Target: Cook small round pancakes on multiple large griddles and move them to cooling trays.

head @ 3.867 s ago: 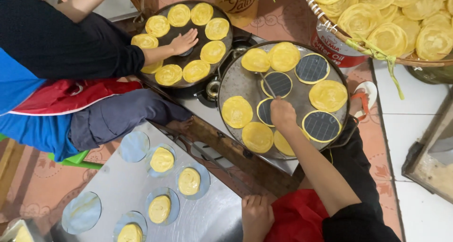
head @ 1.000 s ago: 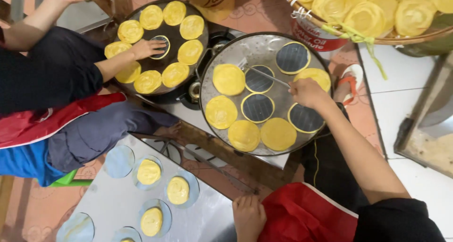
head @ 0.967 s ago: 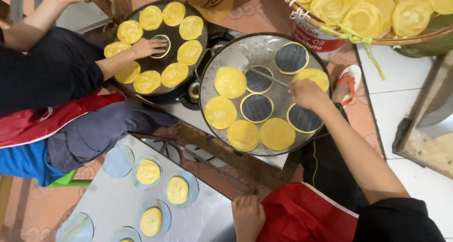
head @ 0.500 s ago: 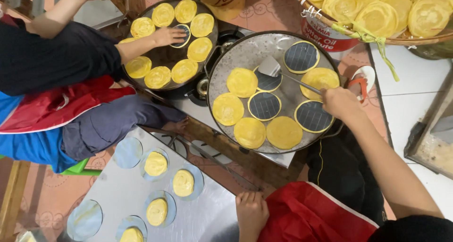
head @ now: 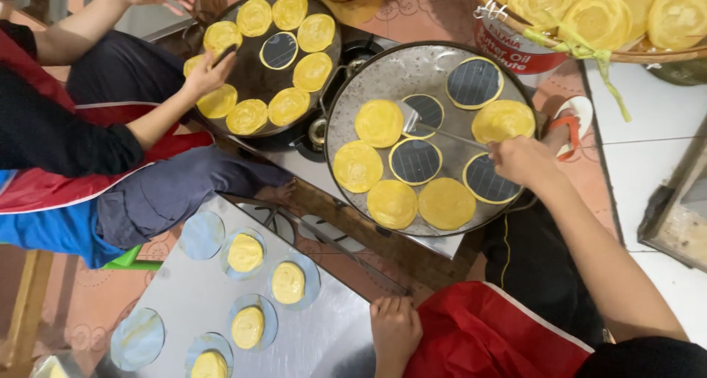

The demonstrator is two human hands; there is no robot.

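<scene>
Since half a second ago, the right hand (head: 524,161), clamped on the spatula (head: 434,130), slid its blade toward the griddle (head: 412,68) centre; the flatbread (head: 378,123) beside it seems next to flip. Left hand (head: 395,330) rests loosely curled on the table (head: 191,297) edge.

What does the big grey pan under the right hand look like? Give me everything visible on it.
The grey pan is round, shallow and metal-looking, its surface speckled and dull, with a dark rim. It sits level on a stove by the darker pan. On it lie five yellow flatbreads and four dark round discs with yellow edges. A thin metal spatula, held by the right hand, rests its blade near the middle.
</scene>
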